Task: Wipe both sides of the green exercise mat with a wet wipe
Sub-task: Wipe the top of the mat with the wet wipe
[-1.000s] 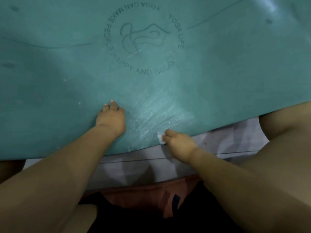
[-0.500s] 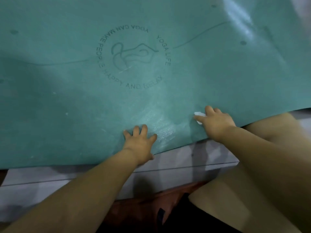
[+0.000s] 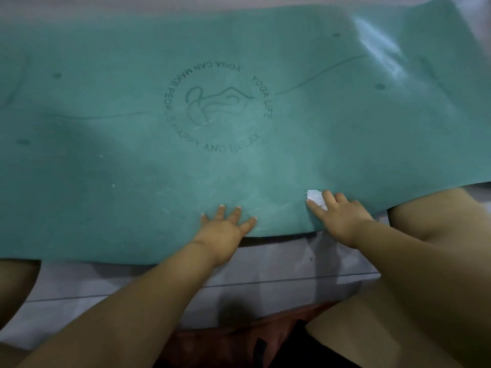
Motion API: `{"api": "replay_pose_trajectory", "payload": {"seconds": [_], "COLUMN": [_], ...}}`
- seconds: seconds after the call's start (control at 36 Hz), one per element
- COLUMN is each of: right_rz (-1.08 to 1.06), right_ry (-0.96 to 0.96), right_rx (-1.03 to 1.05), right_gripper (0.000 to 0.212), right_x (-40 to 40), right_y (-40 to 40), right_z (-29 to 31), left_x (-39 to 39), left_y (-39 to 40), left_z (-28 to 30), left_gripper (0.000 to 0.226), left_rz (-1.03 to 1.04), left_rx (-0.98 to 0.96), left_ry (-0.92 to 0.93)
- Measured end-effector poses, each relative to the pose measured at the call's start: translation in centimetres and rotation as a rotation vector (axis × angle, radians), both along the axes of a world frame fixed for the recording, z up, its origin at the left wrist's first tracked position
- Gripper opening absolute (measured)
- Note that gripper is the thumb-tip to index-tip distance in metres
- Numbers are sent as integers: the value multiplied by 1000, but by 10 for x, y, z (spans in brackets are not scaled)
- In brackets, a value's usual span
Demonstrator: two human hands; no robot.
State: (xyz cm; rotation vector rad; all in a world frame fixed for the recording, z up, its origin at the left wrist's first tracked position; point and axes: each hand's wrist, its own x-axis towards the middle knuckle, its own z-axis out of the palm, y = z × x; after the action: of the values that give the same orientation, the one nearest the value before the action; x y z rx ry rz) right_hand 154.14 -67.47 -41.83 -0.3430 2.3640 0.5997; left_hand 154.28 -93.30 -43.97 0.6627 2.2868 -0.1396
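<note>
Mat: I see the mat (image 3: 132, 168) spread on the floor (image 3: 265, 264).
Left hand (image 3: 225, 229): fingers spread, flat on the mat's near edge.
Right hand (image 3: 340, 216): at 3 o'clock of it, presses wipe (image 3: 314, 199) down.
Print: "YOGA LIFE", "HAPPY AND RELAX".

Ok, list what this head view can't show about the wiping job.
- Underside of the green mat: faces down, hidden.
- Most of the wet wipe: covered by the right hand.
- Mat's left and right ends: cut off by the frame edges.
- Mat under the left hand: covered.
</note>
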Motion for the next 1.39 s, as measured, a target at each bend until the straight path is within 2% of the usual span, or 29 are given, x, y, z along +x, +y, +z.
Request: {"api": "replay_pose_trajectory", "payload": {"seconds": [0.11, 0.42, 0.83, 1.0, 1.11, 1.17, 1.28, 1.39], "right_rz": [-1, -49, 95, 165, 94, 29, -29, -41], "right_ry": [37, 171, 225, 157, 180, 195, 229, 243], "right_rx": [-62, -197, -368, -442, -460, -456, -464, -503], "right_gripper": [74, 76, 67, 73, 81, 77, 55, 49], "right_x": [2, 4, 16, 26, 32, 33, 33, 30], "right_y": [-16, -56, -123, -119, -100, -91, -90, -97], "right_z": [3, 19, 37, 36, 35, 35, 34, 36], "left_x": [-12, -20, 24, 39, 45, 44, 44, 47], "left_y": [-26, -69, -141, -145, -144, -140, -117, -89], "left_z": [21, 80, 123, 146, 145, 142, 134, 116], "left_gripper": [65, 70, 66, 62, 60, 57, 44, 39], "left_rz": [4, 19, 143, 136, 166, 182, 140, 36], "left_rx": [-39, -114, -218, -193, -157, -141, -168, -75], "left_ry": [81, 225, 204, 200, 178, 186, 267, 330]}}
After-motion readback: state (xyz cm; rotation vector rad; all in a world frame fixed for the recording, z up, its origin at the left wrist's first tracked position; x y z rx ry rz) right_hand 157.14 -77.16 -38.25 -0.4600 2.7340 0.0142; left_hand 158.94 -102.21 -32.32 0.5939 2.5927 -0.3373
